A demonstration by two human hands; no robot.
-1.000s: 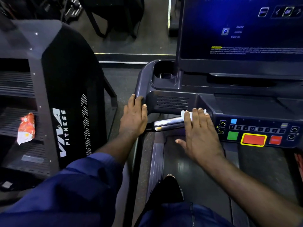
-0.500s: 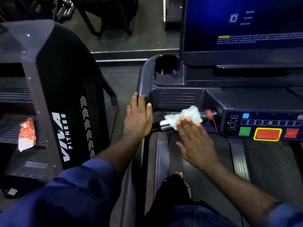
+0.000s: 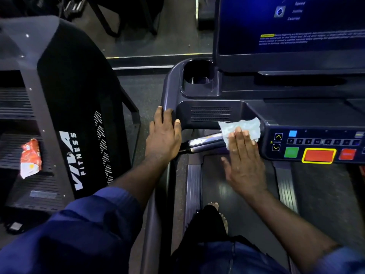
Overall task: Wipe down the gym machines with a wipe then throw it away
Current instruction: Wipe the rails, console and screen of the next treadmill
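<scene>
The wipe (image 3: 240, 128), white and crumpled, lies over the right end of the chrome grip bar (image 3: 205, 142), just where the bar meets the control panel (image 3: 316, 142). Its upper edge reaches the vented housing (image 3: 211, 114) above. The right hand (image 3: 245, 165) presses it flat against the bar, with the fingers straight and close together on the wipe's lower half and the thumb held out to the left. The left hand (image 3: 164, 135) rests palm down on the treadmill's left rail (image 3: 156, 214), at the corner by the bar's other end. Its fingers lie fairly straight over the rail and the thumb is on the inner side, so it does not seem to clasp anything. On the panel a green button (image 3: 291, 152) sits beside a red button (image 3: 318, 155) with a yellow border. Above the panel are a cup holder (image 3: 197, 76) and a lit blue screen (image 3: 286, 26). Below the hands runs the dark belt (image 3: 227, 186), with a bare foot (image 3: 219, 212) on it. Blue sleeves (image 3: 88, 224) cover the upper arms. To the left stands another machine (image 3: 79, 91) marked VIVA FITNESS, with an orange wrapper (image 3: 30, 158) lying on its steps.
</scene>
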